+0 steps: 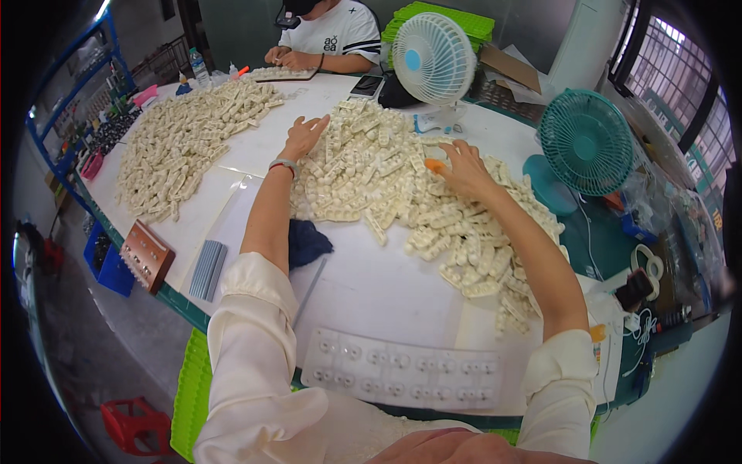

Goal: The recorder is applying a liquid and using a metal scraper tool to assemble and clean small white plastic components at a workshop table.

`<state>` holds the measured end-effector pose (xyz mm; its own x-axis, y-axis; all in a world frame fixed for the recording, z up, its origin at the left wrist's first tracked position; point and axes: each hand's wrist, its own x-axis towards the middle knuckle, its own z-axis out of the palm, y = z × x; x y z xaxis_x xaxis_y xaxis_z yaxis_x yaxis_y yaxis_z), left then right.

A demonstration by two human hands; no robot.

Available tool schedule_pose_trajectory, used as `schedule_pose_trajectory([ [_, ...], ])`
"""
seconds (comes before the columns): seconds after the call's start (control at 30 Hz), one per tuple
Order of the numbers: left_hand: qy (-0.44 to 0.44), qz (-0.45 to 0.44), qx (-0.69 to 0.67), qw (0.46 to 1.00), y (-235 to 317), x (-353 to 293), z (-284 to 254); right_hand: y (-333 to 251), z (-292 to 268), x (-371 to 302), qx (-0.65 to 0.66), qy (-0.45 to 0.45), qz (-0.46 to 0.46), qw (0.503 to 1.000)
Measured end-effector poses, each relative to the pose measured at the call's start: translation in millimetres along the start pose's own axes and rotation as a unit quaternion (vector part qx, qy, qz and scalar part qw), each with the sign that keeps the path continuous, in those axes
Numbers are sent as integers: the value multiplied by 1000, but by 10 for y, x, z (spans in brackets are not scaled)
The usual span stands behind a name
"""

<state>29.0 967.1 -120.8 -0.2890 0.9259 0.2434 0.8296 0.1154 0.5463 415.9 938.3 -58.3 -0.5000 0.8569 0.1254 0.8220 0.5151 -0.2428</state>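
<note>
A wide heap of cream-coloured moulded plastic pieces spreads over the middle and right of the white table. At the heap's left edge is my left hand, its fingers stretched out against the pieces. My right hand reaches over the right part of the heap with its fingers apart. Something orange shows at the thumb of that hand; whether it is a cover on the thumb or a separate piece is unclear. Close to my body lies a clear plastic tray with rows of round hollows.
A second cream heap lies left. A dark blue cloth, grey ridged block and copper-coloured block are nearby. A white fan and green fan stand at the back and right. Across the table, a person works.
</note>
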Motion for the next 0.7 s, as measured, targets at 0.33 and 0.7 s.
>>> schedule_pose_trajectory([
  [0.33, -79, 68, -129, 986, 348, -83, 310, -191, 637, 1213, -10, -75, 68, 995],
  [0.7, -229, 71, -376, 895, 1637, -606, 847, 444, 126, 324, -8, -53, 114, 992],
])
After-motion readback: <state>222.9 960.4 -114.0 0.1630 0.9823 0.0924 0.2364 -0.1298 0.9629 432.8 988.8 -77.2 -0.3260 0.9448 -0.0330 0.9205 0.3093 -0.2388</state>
